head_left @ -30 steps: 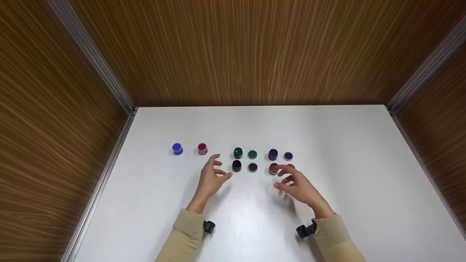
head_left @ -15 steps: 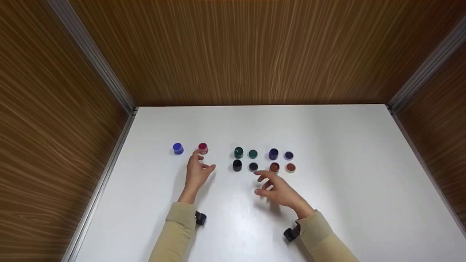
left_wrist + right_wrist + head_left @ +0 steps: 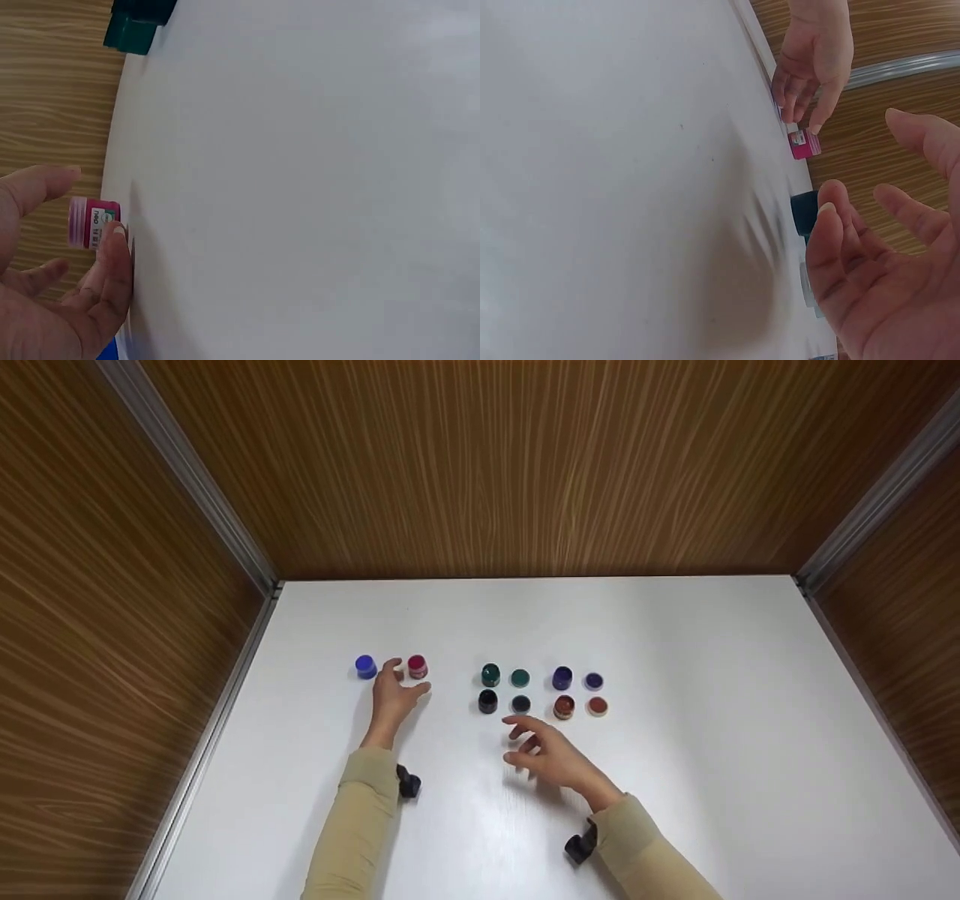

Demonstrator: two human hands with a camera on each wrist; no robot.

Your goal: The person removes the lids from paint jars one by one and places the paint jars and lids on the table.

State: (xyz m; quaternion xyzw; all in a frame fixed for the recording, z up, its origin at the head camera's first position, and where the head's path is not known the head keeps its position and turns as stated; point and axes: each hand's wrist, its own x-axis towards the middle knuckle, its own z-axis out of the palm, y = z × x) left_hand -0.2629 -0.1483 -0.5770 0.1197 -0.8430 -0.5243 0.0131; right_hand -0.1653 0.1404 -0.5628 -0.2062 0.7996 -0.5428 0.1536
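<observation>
My left hand (image 3: 392, 701) is beside a small magenta paint jar (image 3: 418, 667), its thumb and fingers spread. In the left wrist view, that lidded jar (image 3: 96, 223) appears between thumb and fingers, without a visible pinch. A lidded blue paint jar (image 3: 365, 667) stands just left of the hand. My right hand (image 3: 553, 756) hovers over the table with loosely bent fingers and holds nothing. Nearest to it are a dark lid (image 3: 520, 704) and an uncapped black paint jar (image 3: 487, 701). In the right wrist view, the left hand (image 3: 815, 56) appears near the magenta jar.
Behind stand an uncapped green jar (image 3: 490, 675) with its lid (image 3: 520, 678) and a purple jar (image 3: 562, 678) with its lid (image 3: 593, 681). An orange-brown jar (image 3: 564, 707) and its lid (image 3: 598, 706) are at right. Wood-grain panels (image 3: 480, 472) border the white table (image 3: 712, 697).
My left hand has moved left from near the black jar to the magenta jar. The right hand has moved left, away from the orange-brown jar, uncovering its lid. The jars stay put.
</observation>
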